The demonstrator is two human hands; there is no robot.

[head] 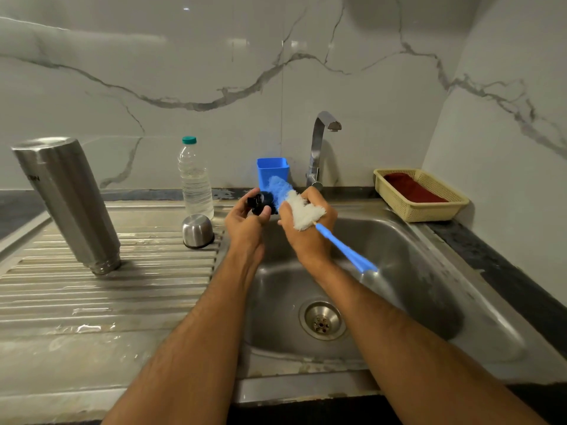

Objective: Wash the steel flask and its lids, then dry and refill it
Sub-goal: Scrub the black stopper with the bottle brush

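Steel flask (66,204) stands mouth-down on the draining surface (107,296), likely to drip; over the sink (429,256), left hand (245,222) pinches the black inner lid (260,203) while right hand (306,228) clasps the bottle brush (302,210) by its bristles, scrubbing it.

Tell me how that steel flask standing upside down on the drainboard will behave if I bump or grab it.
The steel flask stands inverted on its narrow mouth, leaning, on the ridged drainboard, so it probably tips easily. Its smooth metal looks slippery if wet. Once down, its round body would likely roll.
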